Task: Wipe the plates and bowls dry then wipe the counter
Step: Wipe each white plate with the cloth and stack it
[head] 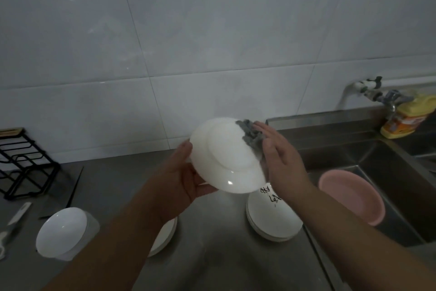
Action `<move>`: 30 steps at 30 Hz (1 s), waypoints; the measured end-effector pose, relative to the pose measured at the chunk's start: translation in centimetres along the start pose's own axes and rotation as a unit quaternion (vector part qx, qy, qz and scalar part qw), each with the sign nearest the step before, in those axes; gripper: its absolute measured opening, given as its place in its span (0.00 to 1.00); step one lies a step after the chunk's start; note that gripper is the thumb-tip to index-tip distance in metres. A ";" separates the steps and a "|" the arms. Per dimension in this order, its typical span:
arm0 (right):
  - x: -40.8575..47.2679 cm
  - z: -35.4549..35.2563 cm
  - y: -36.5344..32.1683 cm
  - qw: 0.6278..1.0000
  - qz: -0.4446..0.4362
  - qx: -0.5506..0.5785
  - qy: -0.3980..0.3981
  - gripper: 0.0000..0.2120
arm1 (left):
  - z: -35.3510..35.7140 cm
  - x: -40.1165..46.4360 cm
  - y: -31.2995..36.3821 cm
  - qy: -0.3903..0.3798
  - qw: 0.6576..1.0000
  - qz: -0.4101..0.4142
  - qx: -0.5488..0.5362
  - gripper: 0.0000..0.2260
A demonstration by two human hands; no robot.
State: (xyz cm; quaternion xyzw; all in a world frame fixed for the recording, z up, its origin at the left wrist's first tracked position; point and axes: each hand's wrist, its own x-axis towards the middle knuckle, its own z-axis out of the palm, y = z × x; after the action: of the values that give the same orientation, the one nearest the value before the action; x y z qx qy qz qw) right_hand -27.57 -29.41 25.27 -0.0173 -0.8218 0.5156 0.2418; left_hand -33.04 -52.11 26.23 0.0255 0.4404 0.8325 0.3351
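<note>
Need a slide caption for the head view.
Left hand holds a white plate while right hand presses a grey cloth against it.

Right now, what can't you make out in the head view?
- Dish under the left forearm: mostly covered by the arm, only a white rim shows.
- Writing on the top plate of the stack: partly hidden by the right hand, unreadable.
- Held plate: only its underside faces the camera.
- Grey cloth: mostly behind the right hand's fingers.
- Utensils at the left edge: cut off, blurred.
- Yellow bottle: label blurred.
</note>
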 end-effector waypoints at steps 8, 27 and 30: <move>-4.4 1.9 -0.7 0.990 0.012 -0.122 -0.069 0.43 | 0.1 -0.2 -2.1 0.049 0.996 0.039 -0.056 0.23; -4.7 5.5 -0.2 0.963 -0.064 -0.254 -0.057 0.32 | 1.2 0.0 -3.0 0.045 0.988 0.110 -0.099 0.24; -3.0 4.8 1.0 0.988 0.048 -0.145 -0.006 0.33 | 0.1 -0.1 -3.0 0.027 0.992 0.078 -0.093 0.23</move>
State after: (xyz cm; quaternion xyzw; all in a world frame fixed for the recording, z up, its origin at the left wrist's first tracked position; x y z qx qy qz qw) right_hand -27.10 -33.82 21.57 -0.0884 -0.8875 0.4020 0.2073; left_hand -31.29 -50.94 24.12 0.0055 0.3669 0.8937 0.2583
